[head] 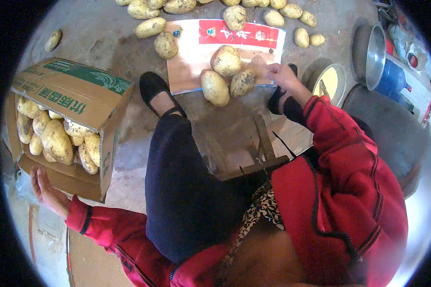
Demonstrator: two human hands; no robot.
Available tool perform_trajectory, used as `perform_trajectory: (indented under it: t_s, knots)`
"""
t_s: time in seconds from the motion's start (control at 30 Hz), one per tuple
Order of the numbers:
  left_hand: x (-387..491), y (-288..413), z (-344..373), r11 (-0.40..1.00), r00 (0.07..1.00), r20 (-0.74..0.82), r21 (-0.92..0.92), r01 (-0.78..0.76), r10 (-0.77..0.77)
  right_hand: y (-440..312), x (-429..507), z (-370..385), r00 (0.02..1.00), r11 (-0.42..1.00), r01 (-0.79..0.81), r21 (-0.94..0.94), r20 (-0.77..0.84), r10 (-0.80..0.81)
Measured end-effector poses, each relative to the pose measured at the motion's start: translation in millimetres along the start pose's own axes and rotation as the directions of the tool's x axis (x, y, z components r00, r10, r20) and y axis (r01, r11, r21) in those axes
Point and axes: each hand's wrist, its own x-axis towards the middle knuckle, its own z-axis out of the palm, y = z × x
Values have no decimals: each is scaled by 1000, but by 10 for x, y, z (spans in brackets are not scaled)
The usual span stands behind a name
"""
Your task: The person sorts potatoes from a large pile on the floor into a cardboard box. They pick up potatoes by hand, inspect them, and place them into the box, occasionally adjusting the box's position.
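My left hand (50, 192) is at the lower front flap of a cardboard box (79, 84), fingers stretched upward and nothing seen in them. Whether it touches the flap I cannot tell. Several potatoes (57, 140) fill the box, which has its open side towards me. My right hand (286, 79) hovers by the right edge of a printed sheet (190, 70), fingers partly curled and pointing left; no object shows in it. Just left of it are a dirt-stained potato (242, 83), a paler potato (214, 88) and a rounder potato (227, 60).
More potatoes (179, 5) lie on the concrete floor beyond the sheet, and a single potato (54, 40) is at far left. At right stand a bowl with yellowish contents (329, 82), a metal basin (377, 57) and a dark round seat (384, 125). A wooden frame (262, 143) is between my legs.
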Motion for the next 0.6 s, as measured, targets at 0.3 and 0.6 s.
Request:
perform_trajectory:
  t_s: [0.3, 0.6]
  knots:
    - [-1507, 1198, 1800, 972, 575, 788, -225, -62, 219, -266, -61, 1139, 940, 774, -27, 633, -248, 235]
    - [-1684, 616, 2564, 956, 157, 946, -268, -116, 284, -540, -267, 626, 981, 720, -139, 679, 195, 5]
